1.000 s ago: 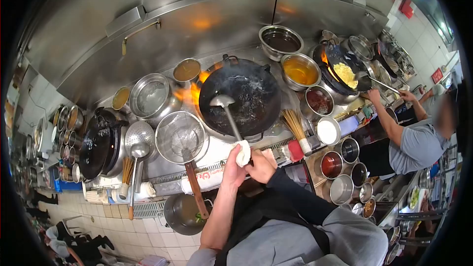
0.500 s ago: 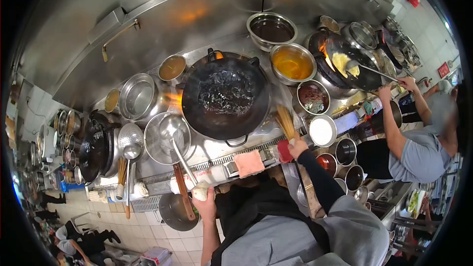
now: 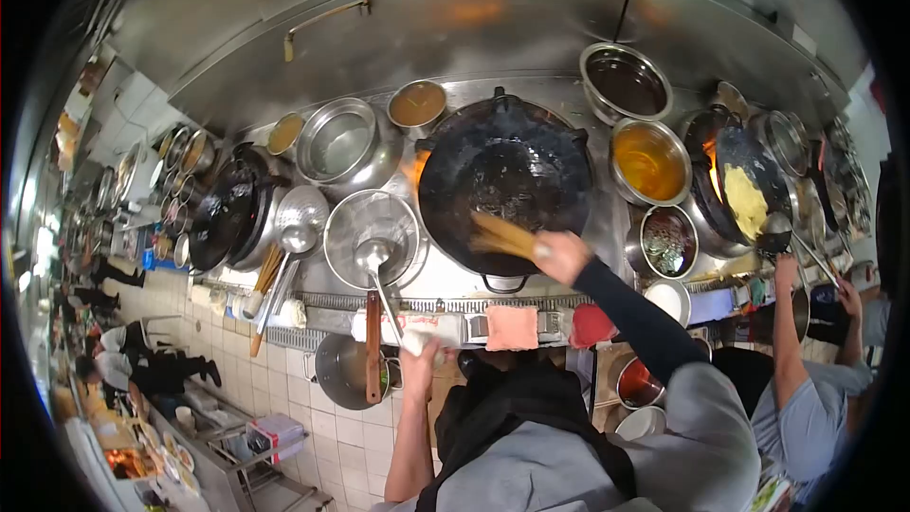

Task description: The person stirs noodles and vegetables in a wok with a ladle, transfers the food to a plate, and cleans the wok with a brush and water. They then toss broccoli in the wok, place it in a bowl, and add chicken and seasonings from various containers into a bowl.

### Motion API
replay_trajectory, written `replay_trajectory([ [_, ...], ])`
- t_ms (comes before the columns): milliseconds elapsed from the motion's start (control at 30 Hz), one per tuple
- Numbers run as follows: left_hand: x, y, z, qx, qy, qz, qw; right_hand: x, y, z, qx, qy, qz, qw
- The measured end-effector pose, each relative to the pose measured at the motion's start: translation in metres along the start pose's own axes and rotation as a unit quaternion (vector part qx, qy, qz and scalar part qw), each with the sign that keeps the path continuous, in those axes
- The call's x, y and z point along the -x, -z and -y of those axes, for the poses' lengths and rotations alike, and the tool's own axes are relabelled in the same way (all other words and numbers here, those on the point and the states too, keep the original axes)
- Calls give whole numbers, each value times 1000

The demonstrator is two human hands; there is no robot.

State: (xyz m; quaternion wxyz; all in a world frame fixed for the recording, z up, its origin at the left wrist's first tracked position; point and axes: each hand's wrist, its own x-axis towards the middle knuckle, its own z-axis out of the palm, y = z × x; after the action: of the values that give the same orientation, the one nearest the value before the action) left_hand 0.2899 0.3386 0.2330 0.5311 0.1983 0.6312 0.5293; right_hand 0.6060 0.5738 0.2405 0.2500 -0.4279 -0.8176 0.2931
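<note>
My right hand (image 3: 563,258) is wrapped round a bamboo wok brush (image 3: 504,235), whose bristle end is blurred and reaches over the near side of a large black wok (image 3: 555,194). Dark, wet and shiny, the wok's inside has a little liquid at the bottom. My left hand (image 3: 414,368) grips a ladle (image 3: 373,253) by its handle end, where a white cloth (image 3: 422,341) is bunched. The ladle's bowl overlaps a round wire strainer (image 3: 346,218) left of the wok. The strainer's wooden handle (image 3: 373,351) sticks out over the counter's front edge.
Right of the wok stand bowls of orange liquid (image 3: 648,164) and dark liquid (image 3: 624,82). A pink folded cloth (image 3: 512,327) lies on the front ledge. Flames burn at a second wok (image 3: 749,180), where a co-worker (image 3: 806,408) handles a ladle. A perforated skimmer (image 3: 301,212) sits left.
My right hand has brought the brush from beside the wok to over it. The wok's frothy liquid has mostly gone. My left hand keeps the ladle; the view has shifted.
</note>
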Motion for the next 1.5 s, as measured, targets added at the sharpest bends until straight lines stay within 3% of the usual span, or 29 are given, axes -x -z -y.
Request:
replay_trajectory([
  [33,0,-25,-12,57,94,-18,994,-44,-34,-17,13,-12,-16,1000],
  [100,-17,-59,-6,77,165,59,982,-127,-83,-26,-28,-93,-127,987],
  [133,-34,-73,5,94,197,91,972,-145,-93,-10,-98,-173,-211,957],
  [167,-48,-90,21,144,189,81,968,-144,-97,0,-123,-172,-205,956],
  [233,-71,-113,39,112,221,72,966,-121,-106,22,-167,-172,-190,952],
  [333,-75,-148,34,51,182,55,981,-56,-90,43,-93,-141,-61,984],
  [400,-75,-164,29,35,178,14,983,-62,-78,37,-45,-141,-7,989],
  [467,-70,-172,28,62,155,-24,986,-132,-98,-13,-123,-151,-132,972],
  [500,-76,-177,30,66,137,-37,988,-159,-112,-33,-199,-194,-204,939],
  [533,-83,-182,34,71,132,-37,988,-169,-118,-26,-225,-202,-244,922],
  [600,-84,-176,43,70,129,-39,988,-138,-127,-10,-191,-155,-210,946],
  [667,-85,-176,43,57,129,-31,989,-72,-115,2,-81,-17,-133,988],
  [733,-89,-170,52,61,126,-15,990,-17,-73,16,6,-15,-26,1000],
  [767,-86,-170,45,75,145,-23,986,1,-30,48,32,-86,41,995],
  [867,-82,-172,26,100,178,-32,978,-37,7,43,132,-137,10,982],
  [1000,-94,-169,39,84,164,-9,983,-135,-52,-9,97,-124,-149,976],
  [1033,-87,-173,37,89,166,-23,982,-134,-60,4,103,-190,-140,966],
  [1067,-85,-176,31,92,165,-33,982,-119,-70,12,110,-191,-106,970],
  [1133,-90,-176,33,93,173,-52,979,-66,-78,23,116,-138,-74,981],
  [1233,-89,-174,33,105,164,-44,980,14,-35,49,186,-177,80,963],
  [1267,-86,-173,26,99,167,-34,980,30,-33,7,234,-109,116,959],
  [1300,-93,-176,21,99,167,-29,981,-4,12,-11,366,-83,119,919],
  [1367,-88,-173,25,94,183,-19,978,-86,31,-38,308,-71,27,948],
  [1400,-88,-170,28,71,182,6,981,-128,31,-35,255,-113,8,960],
  [1433,-87,-176,29,79,167,0,983,-163,-14,-69,274,-172,1,946],
  [1467,-87,-177,28,81,151,-5,985,-153,-17,-24,221,-181,3,958],
  [1500,-81,-179,32,86,139,-11,986,-144,-62,-28,246,-181,-32,952],
])
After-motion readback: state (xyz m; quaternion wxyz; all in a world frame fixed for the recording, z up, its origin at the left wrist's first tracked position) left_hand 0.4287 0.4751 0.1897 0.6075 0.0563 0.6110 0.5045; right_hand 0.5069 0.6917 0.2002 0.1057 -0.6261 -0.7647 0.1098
